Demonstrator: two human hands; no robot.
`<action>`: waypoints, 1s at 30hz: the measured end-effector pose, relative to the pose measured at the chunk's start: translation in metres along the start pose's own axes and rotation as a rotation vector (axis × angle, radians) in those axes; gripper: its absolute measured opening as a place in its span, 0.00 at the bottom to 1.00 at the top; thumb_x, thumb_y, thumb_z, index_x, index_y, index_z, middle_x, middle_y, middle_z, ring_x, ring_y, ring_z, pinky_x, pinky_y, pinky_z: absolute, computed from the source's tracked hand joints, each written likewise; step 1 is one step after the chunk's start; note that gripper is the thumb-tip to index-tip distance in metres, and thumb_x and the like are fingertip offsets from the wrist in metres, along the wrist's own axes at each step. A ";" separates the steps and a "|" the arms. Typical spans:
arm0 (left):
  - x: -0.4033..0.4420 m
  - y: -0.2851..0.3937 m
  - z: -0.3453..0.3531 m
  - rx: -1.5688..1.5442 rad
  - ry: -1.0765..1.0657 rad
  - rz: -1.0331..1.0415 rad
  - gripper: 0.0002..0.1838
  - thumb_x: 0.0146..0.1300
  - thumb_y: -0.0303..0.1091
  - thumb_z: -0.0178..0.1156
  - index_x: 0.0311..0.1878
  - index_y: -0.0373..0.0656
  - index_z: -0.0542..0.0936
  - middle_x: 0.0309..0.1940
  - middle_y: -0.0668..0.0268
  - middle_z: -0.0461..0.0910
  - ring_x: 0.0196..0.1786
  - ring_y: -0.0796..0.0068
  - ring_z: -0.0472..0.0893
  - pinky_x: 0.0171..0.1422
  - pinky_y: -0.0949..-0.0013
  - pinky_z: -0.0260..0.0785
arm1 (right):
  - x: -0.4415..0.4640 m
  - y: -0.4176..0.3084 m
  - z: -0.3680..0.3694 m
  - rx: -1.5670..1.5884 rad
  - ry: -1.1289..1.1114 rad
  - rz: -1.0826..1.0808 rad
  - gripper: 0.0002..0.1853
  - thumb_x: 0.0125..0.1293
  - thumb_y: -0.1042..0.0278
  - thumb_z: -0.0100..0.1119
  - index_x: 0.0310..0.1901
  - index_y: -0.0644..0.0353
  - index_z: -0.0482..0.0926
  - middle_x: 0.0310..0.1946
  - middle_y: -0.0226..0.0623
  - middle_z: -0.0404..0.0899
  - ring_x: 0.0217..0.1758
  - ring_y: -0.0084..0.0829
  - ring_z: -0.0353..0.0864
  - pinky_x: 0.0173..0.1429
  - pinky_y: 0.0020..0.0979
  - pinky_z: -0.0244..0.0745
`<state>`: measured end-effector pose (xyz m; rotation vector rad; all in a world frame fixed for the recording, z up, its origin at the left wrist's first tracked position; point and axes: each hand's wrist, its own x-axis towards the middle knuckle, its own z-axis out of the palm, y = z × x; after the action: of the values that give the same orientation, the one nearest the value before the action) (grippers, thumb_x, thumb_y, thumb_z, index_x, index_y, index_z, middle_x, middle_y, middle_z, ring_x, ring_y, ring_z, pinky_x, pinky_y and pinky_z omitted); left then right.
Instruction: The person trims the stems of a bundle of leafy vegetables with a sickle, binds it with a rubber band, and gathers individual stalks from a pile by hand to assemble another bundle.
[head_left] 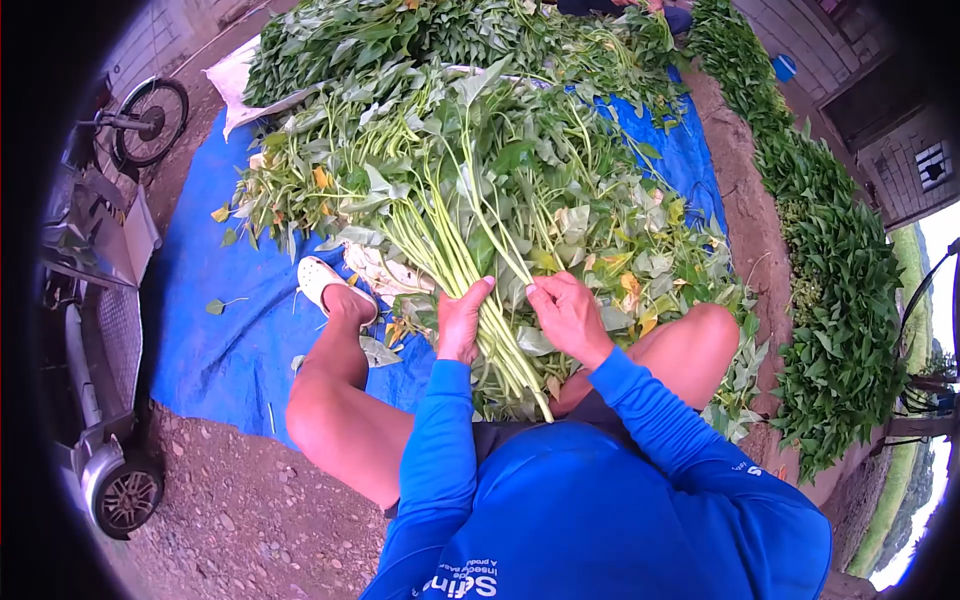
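Note:
My left hand is wrapped around a bundle of long pale-green leafy stems. Their cut ends reach down toward my lap, and the leaves spread out at the far end. Just to the right, my right hand pinches a single leafy stem near its lower end. That stem slants up and away to a broad leaf, apart from the bundle at the hands. Around both hands lies a loose heap of cut leafy greens, with some yellowed leaves mixed in.
A blue tarp lies under the heap. Stacked greens lie at the back, and a long row of bundles runs along the right. A wheeled vehicle stands at left. Part of another person shows at the top.

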<state>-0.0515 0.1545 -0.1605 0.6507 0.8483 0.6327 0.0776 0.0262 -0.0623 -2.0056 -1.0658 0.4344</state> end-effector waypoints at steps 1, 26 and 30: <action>0.002 -0.009 -0.002 -0.046 -0.007 0.000 0.23 0.66 0.30 0.76 0.62 0.37 0.82 0.50 0.64 0.88 0.45 0.71 0.88 0.50 0.65 0.82 | -0.010 0.009 0.015 -0.022 -0.095 0.053 0.16 0.75 0.60 0.62 0.49 0.65 0.90 0.38 0.51 0.83 0.44 0.53 0.85 0.54 0.49 0.79; 0.011 -0.044 -0.014 -0.100 0.032 -0.048 0.25 0.68 0.34 0.78 0.64 0.38 0.80 0.51 0.63 0.88 0.48 0.69 0.88 0.56 0.64 0.83 | 0.006 0.043 0.036 -0.180 -0.407 0.050 0.25 0.71 0.67 0.55 0.66 0.72 0.81 0.58 0.65 0.86 0.62 0.58 0.87 0.72 0.46 0.79; 0.002 -0.045 0.006 0.051 0.232 0.131 0.30 0.65 0.36 0.81 0.65 0.34 0.78 0.54 0.61 0.86 0.52 0.68 0.86 0.60 0.65 0.80 | -0.005 0.041 0.051 -0.131 -0.310 0.000 0.22 0.69 0.66 0.57 0.59 0.70 0.84 0.46 0.66 0.88 0.51 0.64 0.89 0.62 0.56 0.82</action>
<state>-0.0343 0.1258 -0.1917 0.6908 1.0462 0.8180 0.0653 0.0345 -0.1258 -2.0977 -1.3114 0.7097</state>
